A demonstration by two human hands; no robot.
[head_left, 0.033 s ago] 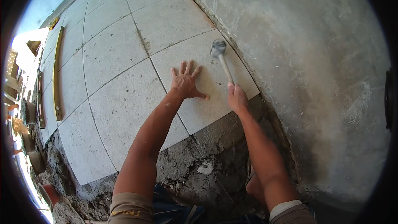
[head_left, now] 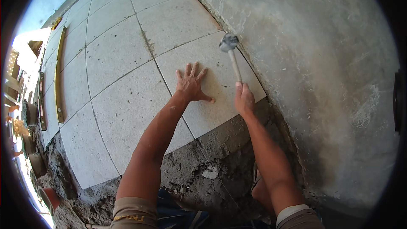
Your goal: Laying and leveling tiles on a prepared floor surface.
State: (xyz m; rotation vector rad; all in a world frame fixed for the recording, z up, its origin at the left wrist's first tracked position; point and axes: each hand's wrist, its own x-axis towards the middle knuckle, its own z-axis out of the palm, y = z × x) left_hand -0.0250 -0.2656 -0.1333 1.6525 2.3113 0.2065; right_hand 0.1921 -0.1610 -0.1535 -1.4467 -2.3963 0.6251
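Observation:
My right hand (head_left: 244,98) is closed round the pale handle of a rubber mallet (head_left: 229,42). The mallet's dark, grey-smeared head is over the far right part of a pale floor tile (head_left: 203,116), close to the wall. Whether it touches the tile I cannot tell. Flat on that same tile lies my left hand (head_left: 190,85), fingers spread and nothing in it. Its wrist crosses the joint to the neighbouring tile (head_left: 131,106).
A rough grey wall (head_left: 330,80) rises along the right. Wet mortar (head_left: 190,165) borders the tiles' near edge, with a taut string over it. On the left lie a long yellow level (head_left: 58,80) and a shorter dark level (head_left: 42,101). A reddish container (head_left: 51,197) stands at lower left.
The mallet head has shifted slightly right and away from me, toward the wall, and my right hand moved a little with it. My left hand stays in place on the tile.

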